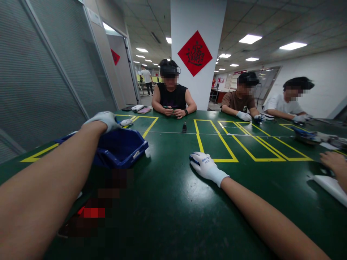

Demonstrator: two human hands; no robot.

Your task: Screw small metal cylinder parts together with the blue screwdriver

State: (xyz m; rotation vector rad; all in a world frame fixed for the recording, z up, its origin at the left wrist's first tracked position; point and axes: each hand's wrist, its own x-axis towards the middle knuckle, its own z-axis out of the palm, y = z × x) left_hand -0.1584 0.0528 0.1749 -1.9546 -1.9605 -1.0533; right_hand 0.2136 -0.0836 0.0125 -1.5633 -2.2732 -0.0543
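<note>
My left hand [104,120], in a white glove with dark blue on it, is at the far rim of a blue plastic bin [127,151]. Its fingers are mostly hidden, so whether they grip the rim does not show. My forearm covers the bin's left part, and no contents can be made out inside. Flat on the green table [173,202] lies my right hand [204,166], also in a white glove with blue fingertips. Its fingers point left, loosely together, with nothing visible in them.
Yellow tape [225,160] marks rectangles on the table. A small dark bottle-like object [184,127] stands midway across. Beyond the bin lies a white item [126,122]. Several people sit around the table; a hand [334,162] is at the right edge near a white object [330,186].
</note>
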